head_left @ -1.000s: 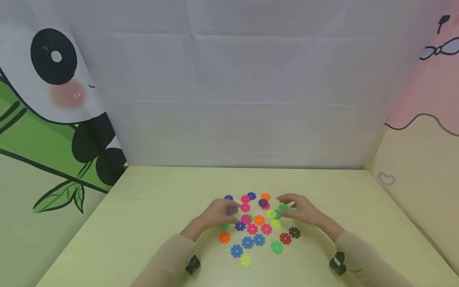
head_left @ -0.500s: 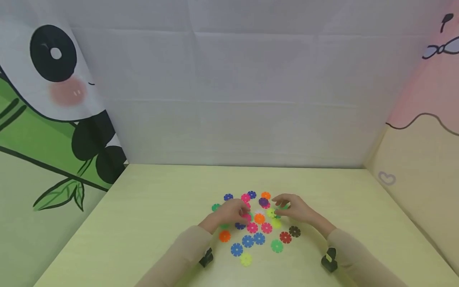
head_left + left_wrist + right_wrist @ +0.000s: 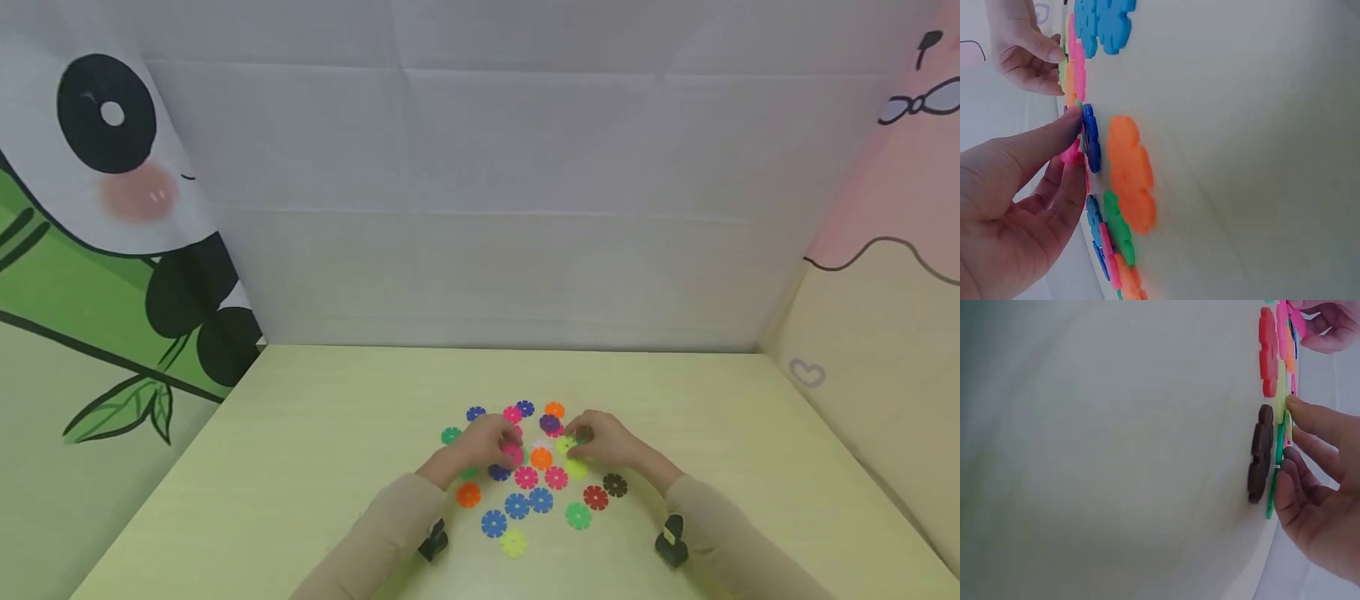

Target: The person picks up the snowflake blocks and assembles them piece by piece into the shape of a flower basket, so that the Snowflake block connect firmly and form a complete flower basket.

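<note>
Many flat, notched plastic snowflake discs lie loosely on the pale table. My left hand (image 3: 480, 442) pinches a pink snowflake disc (image 3: 513, 455) between thumb and fingers, low over the left of the group; its edge also shows in the left wrist view. At the right side, my right hand (image 3: 609, 439) has thumb and fingertips at the edges of a yellow snowflake disc (image 3: 565, 446), pinching it. Green discs (image 3: 1280, 440) sit under and beside the right fingers, partly hidden. An orange disc (image 3: 542, 458) lies between the two hands.
Nearer the person are blue discs (image 3: 517, 506), a yellow disc (image 3: 513, 544), a green disc (image 3: 578, 516), a red disc (image 3: 596, 498) and a black disc (image 3: 615, 485). A white sheet (image 3: 480, 208) closes off the table's back; printed panels stand at both sides.
My left hand has moved right, from beside the blue discs to the pink disc, and has taken hold of it. The right hand has shifted left and closed in on the yellow disc.
</note>
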A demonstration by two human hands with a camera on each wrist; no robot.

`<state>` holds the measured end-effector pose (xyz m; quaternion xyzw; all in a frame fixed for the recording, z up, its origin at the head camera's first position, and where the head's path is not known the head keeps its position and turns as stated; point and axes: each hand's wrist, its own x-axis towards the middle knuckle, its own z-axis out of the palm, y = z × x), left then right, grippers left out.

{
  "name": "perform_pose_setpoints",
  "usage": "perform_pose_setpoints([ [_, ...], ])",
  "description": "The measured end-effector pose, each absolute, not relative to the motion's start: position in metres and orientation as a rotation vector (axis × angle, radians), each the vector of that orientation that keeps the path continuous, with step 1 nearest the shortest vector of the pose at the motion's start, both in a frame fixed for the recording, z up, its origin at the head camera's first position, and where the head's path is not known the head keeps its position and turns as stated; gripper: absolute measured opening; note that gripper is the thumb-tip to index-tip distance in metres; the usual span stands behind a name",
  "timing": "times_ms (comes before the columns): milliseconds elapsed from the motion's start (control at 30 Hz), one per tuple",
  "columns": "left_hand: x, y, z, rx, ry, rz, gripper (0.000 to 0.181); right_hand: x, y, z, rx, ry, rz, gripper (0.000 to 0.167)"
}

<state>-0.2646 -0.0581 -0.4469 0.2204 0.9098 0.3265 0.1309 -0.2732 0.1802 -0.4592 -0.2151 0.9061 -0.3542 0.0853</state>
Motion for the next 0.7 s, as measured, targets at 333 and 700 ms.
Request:
perform_pose_setpoints([
  [333,-0.264,-0.068,-0.442,0.675,2.635,1.025,0.015,-0.274,0.172,-0.456,-0.65,2.689,-1.039,0.021],
  [700,-0.258,-0.08,-0.431,0.665,2.477,1.366,0.009,-0.264,0.172,-0.438,-0.859,2.716,-1.176,0.012],
])
